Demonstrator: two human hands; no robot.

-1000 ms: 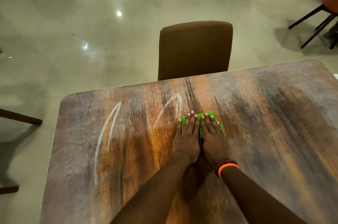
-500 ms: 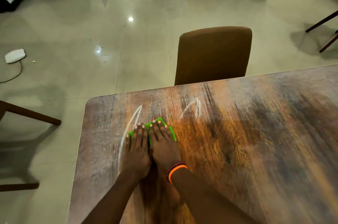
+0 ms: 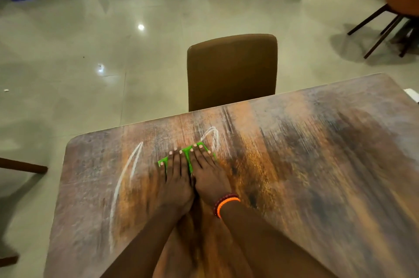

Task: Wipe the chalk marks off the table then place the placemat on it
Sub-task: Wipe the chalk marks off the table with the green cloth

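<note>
A small bright green cloth lies flat on the wooden table, mostly covered by both hands. My left hand and my right hand press on it side by side with straight fingers. A long white chalk arc runs down the table to the left of the hands. A shorter chalk arc curves just beyond the fingertips on the right. No placemat is in view.
A brown upholstered chair stands at the table's far edge, directly beyond the hands. Another chair stands at the far right on the tiled floor. A wooden chair leg pokes in at the left.
Both hands slid the green cloth left toward the long arc, then back right between the two arcs. Both chalk arcs still show.
</note>
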